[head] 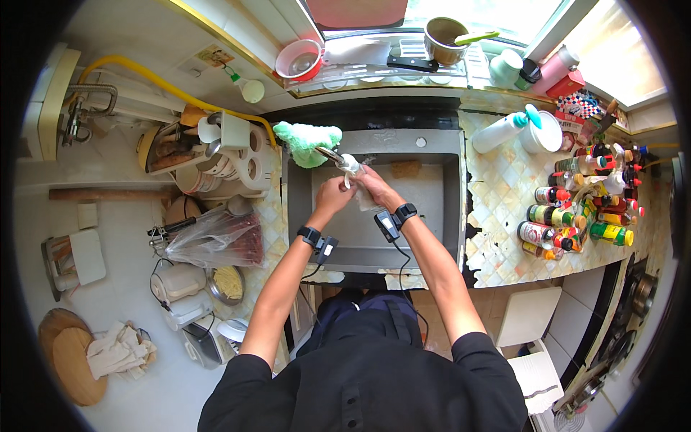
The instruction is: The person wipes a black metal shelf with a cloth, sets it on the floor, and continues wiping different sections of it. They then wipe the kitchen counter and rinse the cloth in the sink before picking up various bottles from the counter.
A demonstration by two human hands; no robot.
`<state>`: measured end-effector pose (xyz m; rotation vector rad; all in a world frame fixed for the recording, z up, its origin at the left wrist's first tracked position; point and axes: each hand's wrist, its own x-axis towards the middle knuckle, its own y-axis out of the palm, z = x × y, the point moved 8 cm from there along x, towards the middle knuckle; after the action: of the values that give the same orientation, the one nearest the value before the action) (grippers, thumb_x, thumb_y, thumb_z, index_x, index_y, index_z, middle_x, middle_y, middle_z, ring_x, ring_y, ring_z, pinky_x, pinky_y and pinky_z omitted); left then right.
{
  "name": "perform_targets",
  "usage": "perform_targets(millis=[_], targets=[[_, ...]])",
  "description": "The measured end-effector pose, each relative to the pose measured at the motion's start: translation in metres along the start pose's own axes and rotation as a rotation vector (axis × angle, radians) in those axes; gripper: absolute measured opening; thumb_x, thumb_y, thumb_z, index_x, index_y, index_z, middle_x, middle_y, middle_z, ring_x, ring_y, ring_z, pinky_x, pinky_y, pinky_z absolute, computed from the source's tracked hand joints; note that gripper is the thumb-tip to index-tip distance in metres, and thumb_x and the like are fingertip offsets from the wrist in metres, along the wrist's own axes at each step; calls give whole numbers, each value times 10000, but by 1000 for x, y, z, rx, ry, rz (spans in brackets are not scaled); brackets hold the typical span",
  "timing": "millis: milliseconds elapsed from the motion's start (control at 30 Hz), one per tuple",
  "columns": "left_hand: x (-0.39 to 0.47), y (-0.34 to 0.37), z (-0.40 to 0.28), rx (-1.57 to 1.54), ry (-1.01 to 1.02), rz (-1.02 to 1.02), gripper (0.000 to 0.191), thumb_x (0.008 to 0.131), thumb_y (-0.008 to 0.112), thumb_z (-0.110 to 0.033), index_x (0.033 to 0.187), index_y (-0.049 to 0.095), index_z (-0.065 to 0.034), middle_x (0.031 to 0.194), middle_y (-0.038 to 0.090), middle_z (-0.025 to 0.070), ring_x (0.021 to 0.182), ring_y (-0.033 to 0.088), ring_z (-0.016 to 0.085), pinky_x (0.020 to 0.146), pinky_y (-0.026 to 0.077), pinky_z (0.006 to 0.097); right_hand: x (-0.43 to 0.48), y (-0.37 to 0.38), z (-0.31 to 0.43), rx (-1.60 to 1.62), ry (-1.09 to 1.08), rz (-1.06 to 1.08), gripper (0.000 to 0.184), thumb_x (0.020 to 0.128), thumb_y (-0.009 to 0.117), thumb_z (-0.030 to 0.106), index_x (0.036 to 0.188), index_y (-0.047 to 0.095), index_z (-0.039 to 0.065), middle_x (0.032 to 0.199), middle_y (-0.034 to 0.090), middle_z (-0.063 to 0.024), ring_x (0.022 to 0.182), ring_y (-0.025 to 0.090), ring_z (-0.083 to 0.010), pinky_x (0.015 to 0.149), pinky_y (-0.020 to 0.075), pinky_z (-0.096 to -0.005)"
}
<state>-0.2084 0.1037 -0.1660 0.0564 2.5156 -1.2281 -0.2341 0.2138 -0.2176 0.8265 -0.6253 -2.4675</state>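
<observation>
Both of my hands meet above the grey sink, just below the tip of the metal faucet. My left hand has its fingers curled in close to the white faucet end; whether it grips anything is hidden. My right hand is closed around a piece of clear, thin plastic, which hangs below its fingers. Draped over the faucet's base is a light green cloth. A brown sponge lies at the far side of the basin.
Left of the sink stand a white utensil rack and a clear plastic bag with reddish contents. A bowl of pale yellow strips sits nearer. A white spray bottle and several sauce bottles crowd the right counter. A black-handled knife rests on the sill.
</observation>
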Motion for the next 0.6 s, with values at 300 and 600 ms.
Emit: perform_targets(millis=[300, 600], targets=[[-11, -1, 25, 9, 124, 211, 210, 842, 572, -191, 989, 685, -90, 918, 703, 116, 868, 666, 296, 757, 516, 393, 16, -32, -9, -544, 137, -26, 253, 676, 793, 47, 817, 585, 23, 657, 537, -3, 481, 475, -100, 413, 381, -269], [-31, 2, 4, 63, 220, 336, 243, 832, 570, -199, 1015, 663, -71, 920, 688, 123, 898, 647, 319, 763, 504, 421, 33, -42, -1, -1060, 45, -232, 305, 628, 778, 155, 774, 639, -74, 688, 615, -119, 548, 577, -159, 490, 473, -325]])
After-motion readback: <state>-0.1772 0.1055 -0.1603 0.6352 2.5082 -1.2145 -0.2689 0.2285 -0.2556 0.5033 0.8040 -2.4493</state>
